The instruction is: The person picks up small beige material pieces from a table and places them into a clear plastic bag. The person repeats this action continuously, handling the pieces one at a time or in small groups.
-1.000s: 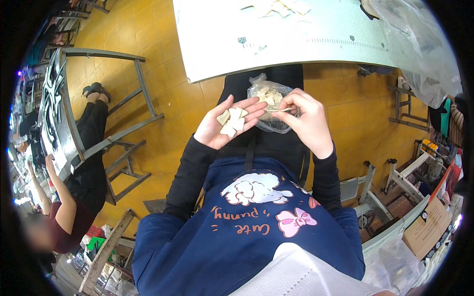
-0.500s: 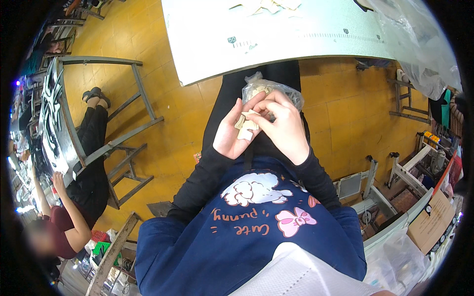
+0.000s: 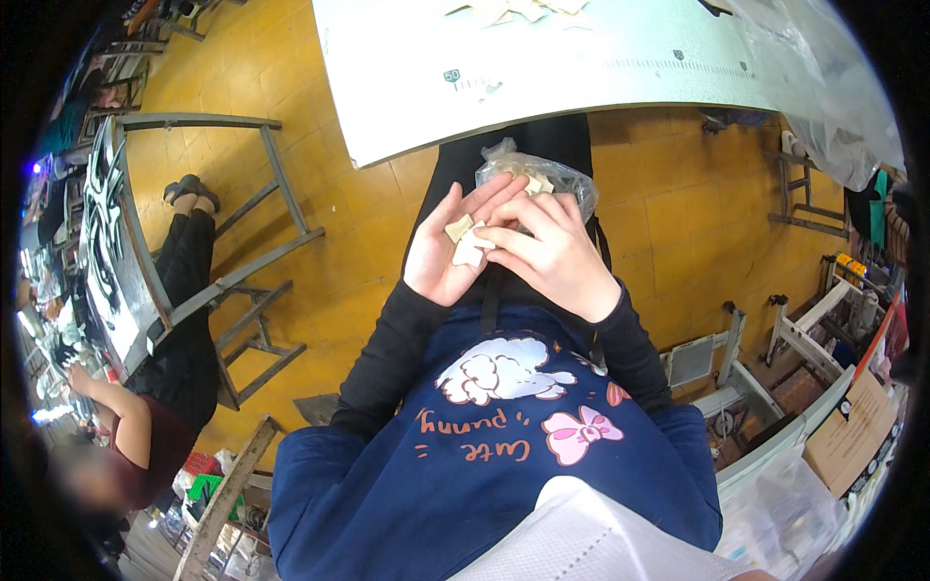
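Observation:
My left hand (image 3: 436, 259) is palm up, fingers stretched out, and holds several small flat cream pieces (image 3: 459, 229) on it. They look like cut bits of fabric or foam; I cannot tell which. My right hand (image 3: 557, 247) reaches over the palm with thumb and forefinger closed on a whitish piece (image 3: 471, 250) at the pile's edge. Just beyond the fingers, a clear plastic bag (image 3: 572, 181) lies open on my lap. More cream pieces (image 3: 535, 182) show inside it, partly hidden by my hands.
A pale green table (image 3: 542, 92) with a printed scale stands ahead; cream scraps (image 3: 518, 10) lie on its far part. Clear plastic sheeting (image 3: 814, 87) hangs over its right corner. To the left, a person works at a metal-framed table (image 3: 136, 252). A cardboard box (image 3: 852, 436) stands at right.
My left hand has opened flatter, and the pieces on it are more spread out. My right fingers have moved slightly down and left along the pile. The person at left has lowered their arms.

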The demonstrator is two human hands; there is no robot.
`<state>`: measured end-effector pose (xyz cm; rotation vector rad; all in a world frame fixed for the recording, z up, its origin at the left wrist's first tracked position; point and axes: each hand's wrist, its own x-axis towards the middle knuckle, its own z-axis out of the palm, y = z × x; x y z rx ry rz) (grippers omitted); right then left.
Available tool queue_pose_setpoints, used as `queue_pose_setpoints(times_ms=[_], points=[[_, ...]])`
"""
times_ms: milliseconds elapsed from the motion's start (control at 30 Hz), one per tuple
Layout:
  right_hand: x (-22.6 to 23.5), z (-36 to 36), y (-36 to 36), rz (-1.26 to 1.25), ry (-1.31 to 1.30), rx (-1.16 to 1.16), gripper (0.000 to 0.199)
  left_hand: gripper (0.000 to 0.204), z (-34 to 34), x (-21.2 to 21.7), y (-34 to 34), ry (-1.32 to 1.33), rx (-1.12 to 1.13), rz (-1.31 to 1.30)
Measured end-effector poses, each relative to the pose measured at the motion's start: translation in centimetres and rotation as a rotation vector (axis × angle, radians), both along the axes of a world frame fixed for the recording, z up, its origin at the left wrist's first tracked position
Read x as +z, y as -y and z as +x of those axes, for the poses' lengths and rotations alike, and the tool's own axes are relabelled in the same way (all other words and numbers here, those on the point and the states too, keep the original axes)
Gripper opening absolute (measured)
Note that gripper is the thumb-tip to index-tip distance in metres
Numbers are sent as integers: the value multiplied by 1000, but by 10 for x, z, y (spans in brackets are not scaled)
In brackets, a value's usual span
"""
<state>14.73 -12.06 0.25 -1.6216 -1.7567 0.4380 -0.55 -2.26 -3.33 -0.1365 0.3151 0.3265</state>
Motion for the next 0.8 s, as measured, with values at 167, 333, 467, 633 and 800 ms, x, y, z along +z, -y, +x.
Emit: queue_pose_setpoints(times_ms=[167, 333, 467, 633, 800], points=[[1, 0, 0, 50, 56, -36, 17, 62, 0, -1, 1, -28, -80, 27], [4, 11, 4, 124, -28, -158, 15, 62, 6, 3, 1, 118, -19, 6], [4, 26, 4, -61, -94, -288, 20, 59, 4, 17, -1, -348, 107, 355], [8, 15, 8, -171, -410, -174, 44, 56, 9, 25, 1, -358, 117, 438], [-1, -4, 2, -6, -316, -28, 43, 84, 16, 21, 10, -238, 46, 508]])
